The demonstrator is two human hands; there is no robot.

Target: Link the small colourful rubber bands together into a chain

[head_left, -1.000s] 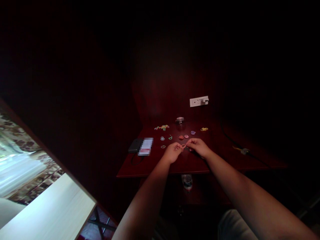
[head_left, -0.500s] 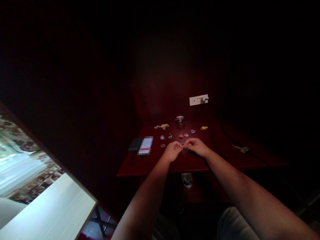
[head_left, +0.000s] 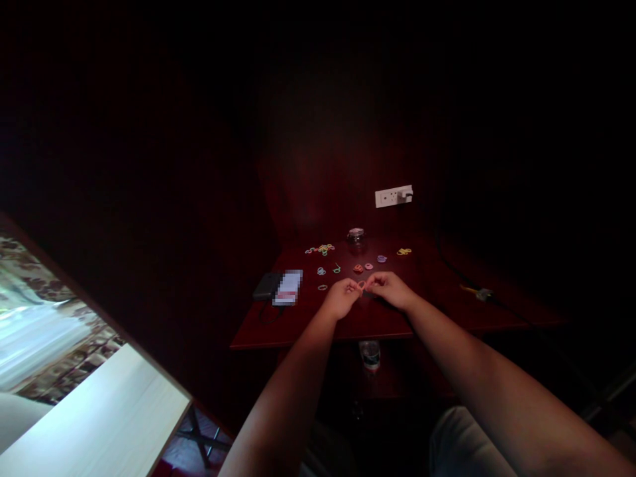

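Near the front of the dark red table (head_left: 298,328), my left hand (head_left: 342,297) pinches a small pinkish-orange band (head_left: 362,285). From the other side my right hand (head_left: 390,289) has its fingertips closed on the same band. Just beyond my hands are an orange bundle of bands (head_left: 358,268), a pink one (head_left: 368,266) and a purple one (head_left: 381,259). Green bands (head_left: 336,269), light blue bands (head_left: 321,271) and a single pale band (head_left: 322,287) lie to the left. Yellow bands (head_left: 404,252) lie at the back right.
A mixed-colour pile (head_left: 324,249) and a lidded clear jar (head_left: 356,238) stand at the back. A phone (head_left: 288,287) and a black case (head_left: 266,286) lie left. A cable connector (head_left: 481,293) is right, a wall socket (head_left: 393,196) behind, a bottle (head_left: 370,355) below the table edge.
The view has shifted slightly. Both hands stay together at the band, which shows a little more as a loop between the fingertips.
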